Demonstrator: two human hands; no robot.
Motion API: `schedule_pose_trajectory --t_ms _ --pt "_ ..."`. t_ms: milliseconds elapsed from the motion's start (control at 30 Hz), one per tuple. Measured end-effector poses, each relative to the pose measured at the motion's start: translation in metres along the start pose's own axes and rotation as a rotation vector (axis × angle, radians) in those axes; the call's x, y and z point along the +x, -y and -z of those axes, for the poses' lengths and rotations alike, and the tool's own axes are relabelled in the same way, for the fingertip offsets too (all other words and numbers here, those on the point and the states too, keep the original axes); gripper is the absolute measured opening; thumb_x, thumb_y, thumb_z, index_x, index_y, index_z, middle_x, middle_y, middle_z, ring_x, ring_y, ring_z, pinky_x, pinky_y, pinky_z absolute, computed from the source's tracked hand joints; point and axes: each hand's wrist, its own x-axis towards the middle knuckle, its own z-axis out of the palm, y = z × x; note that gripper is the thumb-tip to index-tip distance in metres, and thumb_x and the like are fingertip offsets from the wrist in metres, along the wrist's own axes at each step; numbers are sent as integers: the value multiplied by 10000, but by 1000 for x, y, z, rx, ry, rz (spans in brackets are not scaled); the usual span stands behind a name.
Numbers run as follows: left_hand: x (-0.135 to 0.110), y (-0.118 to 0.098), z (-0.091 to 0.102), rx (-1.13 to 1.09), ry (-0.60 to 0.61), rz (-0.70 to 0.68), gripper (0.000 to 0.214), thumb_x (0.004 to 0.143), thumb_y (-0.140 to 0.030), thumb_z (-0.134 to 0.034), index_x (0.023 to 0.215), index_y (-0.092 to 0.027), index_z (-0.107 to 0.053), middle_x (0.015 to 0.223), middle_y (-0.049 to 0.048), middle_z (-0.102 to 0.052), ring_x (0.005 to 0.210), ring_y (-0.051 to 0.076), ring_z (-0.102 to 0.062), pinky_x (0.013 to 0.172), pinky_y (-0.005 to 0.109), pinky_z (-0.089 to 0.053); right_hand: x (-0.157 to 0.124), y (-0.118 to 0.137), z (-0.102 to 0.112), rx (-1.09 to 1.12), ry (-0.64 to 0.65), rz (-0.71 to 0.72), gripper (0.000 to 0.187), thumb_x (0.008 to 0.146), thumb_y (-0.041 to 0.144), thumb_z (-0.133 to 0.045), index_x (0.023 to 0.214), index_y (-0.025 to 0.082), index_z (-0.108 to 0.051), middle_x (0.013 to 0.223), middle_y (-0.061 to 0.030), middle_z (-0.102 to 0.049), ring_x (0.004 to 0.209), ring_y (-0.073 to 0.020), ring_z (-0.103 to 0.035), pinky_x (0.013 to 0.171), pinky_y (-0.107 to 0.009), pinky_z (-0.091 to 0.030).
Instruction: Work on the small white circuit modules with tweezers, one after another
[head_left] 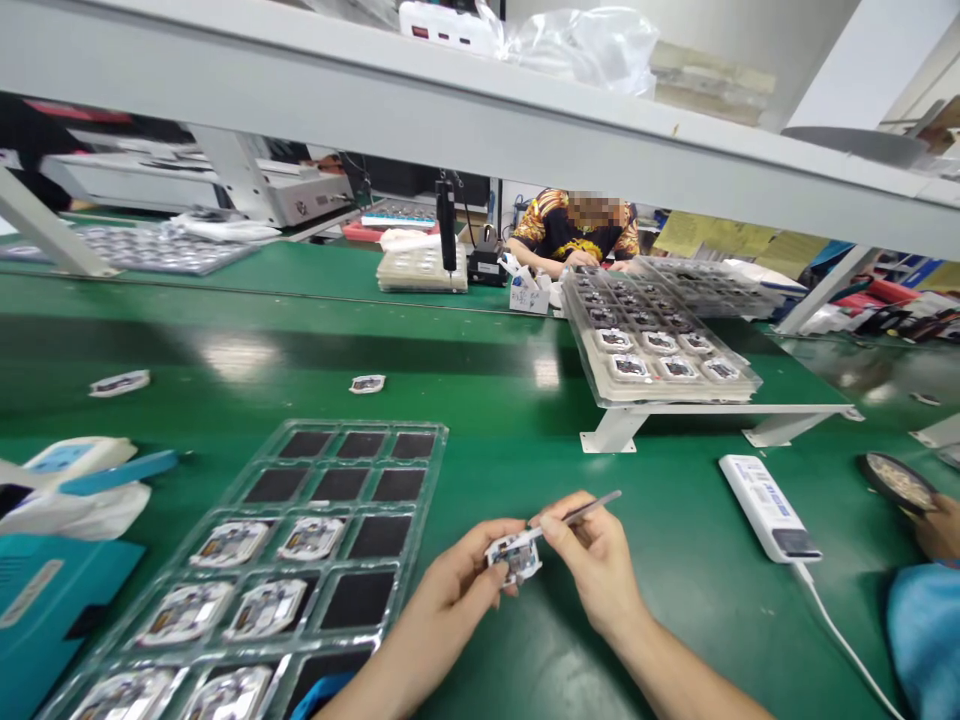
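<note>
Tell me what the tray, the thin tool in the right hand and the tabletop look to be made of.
Tray: thin clear moulded plastic, glossy; the surface beneath shows through and its rims catch light.
Tool in the right hand: probably metal; slim, grey, with a dull shine.
Tabletop: green mat, perhaps rubber or vinyl; smooth, with bright reflections on it.

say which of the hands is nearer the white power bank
Right. The right hand, holding tweezers, lies left of the white power bank; the left hand, holding a small white part, is farther left.
</note>
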Motion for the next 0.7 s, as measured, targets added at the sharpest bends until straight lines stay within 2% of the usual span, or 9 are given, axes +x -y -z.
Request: schedule_pose_trajectory --t_ms 333,700 --pt "-1 -2 0 -23 8 2 291 785 -313 -689 1055 -206 -712 790 25 -711 682 184 -597 618 275 -456 0 3 -1 60 7 -16 242 739 411 -798 725 206 -670 706 -27 -727 693 -188 -681 674 -295 -538" --pt "0 -2 4 38 27 -11 304 789 -296 -664 1078 -211 -709 763 23 -702 671 190 -583 631 272 -452 -2 2 -1 46 17 52 218 754 401 -790 737 206 -694 723 -35 -730 699 -191 -684 673 -303 -539"
